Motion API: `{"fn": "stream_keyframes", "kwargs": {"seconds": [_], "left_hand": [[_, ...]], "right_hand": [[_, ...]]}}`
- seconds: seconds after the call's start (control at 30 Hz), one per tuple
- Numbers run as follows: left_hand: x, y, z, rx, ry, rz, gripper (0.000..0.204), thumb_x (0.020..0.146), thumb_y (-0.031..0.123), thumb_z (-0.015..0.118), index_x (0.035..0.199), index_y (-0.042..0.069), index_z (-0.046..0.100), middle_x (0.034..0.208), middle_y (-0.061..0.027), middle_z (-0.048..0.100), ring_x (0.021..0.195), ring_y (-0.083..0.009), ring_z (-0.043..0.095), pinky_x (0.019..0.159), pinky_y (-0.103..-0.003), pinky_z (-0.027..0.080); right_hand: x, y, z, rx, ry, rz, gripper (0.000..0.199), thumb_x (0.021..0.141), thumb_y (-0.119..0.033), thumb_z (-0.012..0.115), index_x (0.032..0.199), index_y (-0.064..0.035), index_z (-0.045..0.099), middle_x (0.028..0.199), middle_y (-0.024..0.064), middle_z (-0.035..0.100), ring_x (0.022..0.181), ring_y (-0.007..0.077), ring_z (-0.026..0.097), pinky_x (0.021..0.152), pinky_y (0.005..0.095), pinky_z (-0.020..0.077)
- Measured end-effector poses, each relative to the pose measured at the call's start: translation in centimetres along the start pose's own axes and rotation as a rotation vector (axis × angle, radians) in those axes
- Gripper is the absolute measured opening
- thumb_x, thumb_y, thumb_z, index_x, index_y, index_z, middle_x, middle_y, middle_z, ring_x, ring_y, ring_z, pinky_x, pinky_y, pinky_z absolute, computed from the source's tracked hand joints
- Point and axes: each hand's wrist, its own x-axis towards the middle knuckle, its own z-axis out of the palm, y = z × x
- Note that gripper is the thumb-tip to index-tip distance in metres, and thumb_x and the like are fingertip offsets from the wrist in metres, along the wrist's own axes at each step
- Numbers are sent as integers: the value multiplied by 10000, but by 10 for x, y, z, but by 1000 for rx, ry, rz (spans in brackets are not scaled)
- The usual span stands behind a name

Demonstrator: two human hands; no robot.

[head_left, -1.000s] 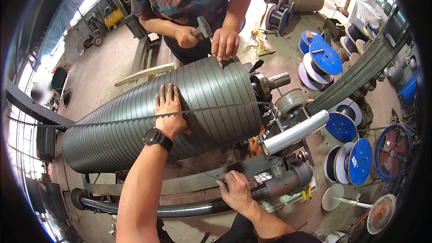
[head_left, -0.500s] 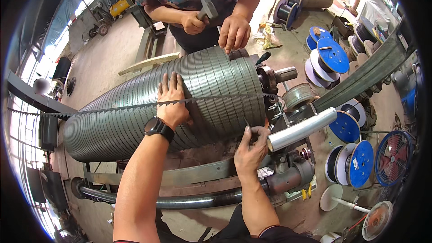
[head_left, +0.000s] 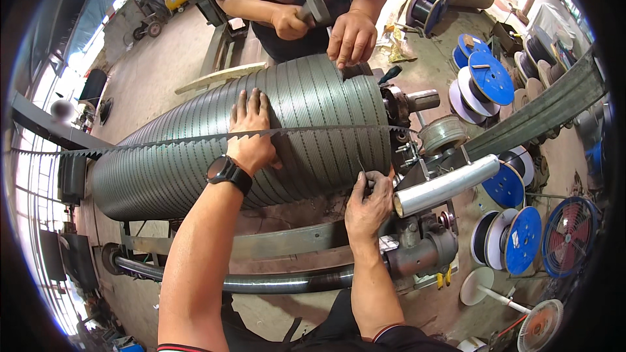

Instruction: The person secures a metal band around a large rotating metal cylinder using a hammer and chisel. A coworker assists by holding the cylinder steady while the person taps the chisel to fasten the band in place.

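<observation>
Concrete workshop floor [head_left: 156, 78] spread out around a machine frame, with blue and white wire spools [head_left: 489, 81] and a red fan [head_left: 570, 238] lying off to the right. Across the frame lay a big ribbed grey drum [head_left: 313, 130], horizontal, its shaft end [head_left: 424, 99] pointing right. A toothed metal band [head_left: 163, 141] ran across the drum from the left edge to its right end. The person's left hand [head_left: 251, 137], a black watch [head_left: 228, 173] on the wrist, lay flat on the drum with its fingers spread, resting over the band. The right hand [head_left: 368, 205] was at the drum's lower right edge, fingers pinched together on something too small to make out, just beside a silver tube [head_left: 447, 186]. Opposite, a co-worker's hand [head_left: 352, 38] pressed on the drum's top, the other gripping a hammer [head_left: 315, 6].
</observation>
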Motion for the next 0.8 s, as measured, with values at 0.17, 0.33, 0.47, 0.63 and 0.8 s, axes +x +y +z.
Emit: {"fn": "stream_keyframes", "kwargs": {"seconds": [0.17, 0.33, 0.47, 0.63, 0.8], "left_hand": [[1, 1, -2, 26, -12, 5, 1500, 425, 321, 1057, 1634, -35, 244, 1712, -202, 262, 1612, -398, 164, 1310, -511, 200], [1, 0, -1, 35, -5, 14, 1478, 437, 320, 1055, 1629, -36, 258, 1710, -205, 263, 1611, -396, 170, 1311, -511, 198], [0, 0, 0, 31, 4, 12, 1473, 438, 332, 1057, 1625, -38, 267, 1708, -206, 268, 1611, -395, 169, 1313, -510, 193], [1, -2, 7, -44, 34, 48, 1485, 401, 275, 1041, 1611, -80, 257, 1697, -246, 262, 1606, -422, 162, 1310, -535, 182], [1, -5, 8, -33, 29, 38, 1499, 395, 295, 1044, 1617, -68, 256, 1706, -235, 249, 1606, -432, 152, 1310, -551, 174]], "right_hand": [[3, -4, -5, -14, -49, 43, 159, 971, -110, 695, 1078, 2, 659, 987, 158, 679, 941, 380, 656, 842, 483, 514], [3, -10, -11, 21, -76, 36, 131, 959, -78, 689, 1054, 12, 684, 994, 161, 678, 942, 388, 656, 853, 485, 520], [-3, -10, -16, 83, -83, -30, 113, 945, -43, 687, 1048, 2, 676, 970, 166, 662, 911, 384, 641, 844, 486, 515], [-21, -9, -30, 93, -129, -94, 146, 916, -37, 718, 1059, -22, 691, 957, 151, 662, 873, 367, 649, 804, 477, 521], [-45, -9, -40, 163, -215, -88, 182, 897, -40, 745, 1072, -45, 698, 971, 133, 666, 872, 361, 654, 791, 461, 526]]}}
